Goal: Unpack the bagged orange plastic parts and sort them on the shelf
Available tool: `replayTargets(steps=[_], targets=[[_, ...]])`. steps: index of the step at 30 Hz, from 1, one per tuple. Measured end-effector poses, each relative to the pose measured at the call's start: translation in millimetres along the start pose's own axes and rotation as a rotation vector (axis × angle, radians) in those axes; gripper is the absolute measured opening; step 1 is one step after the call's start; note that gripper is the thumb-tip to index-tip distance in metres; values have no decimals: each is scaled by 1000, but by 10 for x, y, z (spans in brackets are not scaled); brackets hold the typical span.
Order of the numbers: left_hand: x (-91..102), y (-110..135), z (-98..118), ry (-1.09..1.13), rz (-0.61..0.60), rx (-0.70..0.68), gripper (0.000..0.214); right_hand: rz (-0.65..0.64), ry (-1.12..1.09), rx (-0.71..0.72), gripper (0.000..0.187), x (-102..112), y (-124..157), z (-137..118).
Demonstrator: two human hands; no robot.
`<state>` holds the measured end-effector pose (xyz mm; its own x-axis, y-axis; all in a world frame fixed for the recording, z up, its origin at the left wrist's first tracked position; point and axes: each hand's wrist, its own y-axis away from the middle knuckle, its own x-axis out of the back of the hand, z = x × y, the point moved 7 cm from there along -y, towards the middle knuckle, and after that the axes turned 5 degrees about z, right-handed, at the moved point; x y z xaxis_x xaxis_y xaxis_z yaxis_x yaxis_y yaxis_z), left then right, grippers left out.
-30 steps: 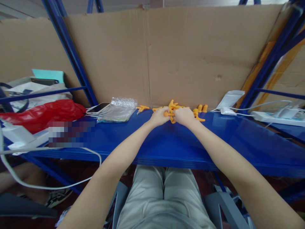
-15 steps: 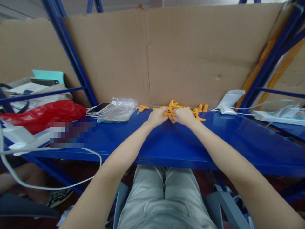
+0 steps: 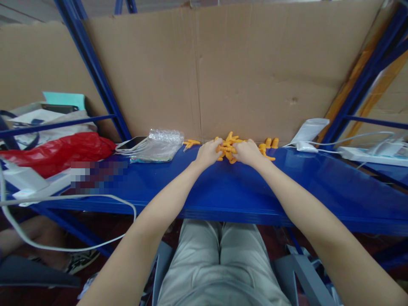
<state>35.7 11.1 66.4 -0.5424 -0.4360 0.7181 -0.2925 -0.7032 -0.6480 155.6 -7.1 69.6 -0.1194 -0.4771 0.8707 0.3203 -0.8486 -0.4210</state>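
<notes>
Over a small pile of orange branching plastic pieces, my left hand curls its fingers around a piece at the pile's left side. My right hand is closed too, with its fingertips on an orange piece at the right side. Fingers hide much of what each holds. One forked orange piece with a small metal chain lies to the left. Two upright orange stubs stand at the back right, and another orange piece lies beside my right wrist.
The blue shelf backs onto a cardboard sheet. Left are clear plastic bags, a phone, a red plastic bag and a hanging white cable. Right stand a white packet and a power strip. Someone's shoe shows below.
My hands have moved slightly apart, the left one leftward and the right a little rightward. More of the orange pieces shows between them.
</notes>
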Motion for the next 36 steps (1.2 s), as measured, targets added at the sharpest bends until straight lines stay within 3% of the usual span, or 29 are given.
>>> replayTargets(steps=[4, 8, 10, 12, 16, 20, 29, 36], targets=[[-54, -23, -43, 218, -31, 109, 15, 16, 54, 25, 34, 12, 1, 1], [-218, 62, -76, 498, -283, 324, 15, 4, 65, 66, 31, -27, 15, -6], [-263, 113, -84, 517, -370, 382, 14, 2, 57, 85, 31, -52, 19, -11], [-230, 108, -88, 413, -334, 339, 15, 6, 43, 99, 32, -68, 18, -15], [-75, 49, -55, 26, -134, 157, 18, 15, -13, 100, 35, -68, 14, -18], [0, 49, -104, -173, -102, 179, 24, 63, -68, 98, 38, -26, 20, -43], [28, 32, -225, -182, -78, 226, 19, 29, -105, 117, 30, -35, 39, -101], [16, 20, -178, -106, -39, 209, 17, 181, -39, 87, 26, 117, 8, 41]])
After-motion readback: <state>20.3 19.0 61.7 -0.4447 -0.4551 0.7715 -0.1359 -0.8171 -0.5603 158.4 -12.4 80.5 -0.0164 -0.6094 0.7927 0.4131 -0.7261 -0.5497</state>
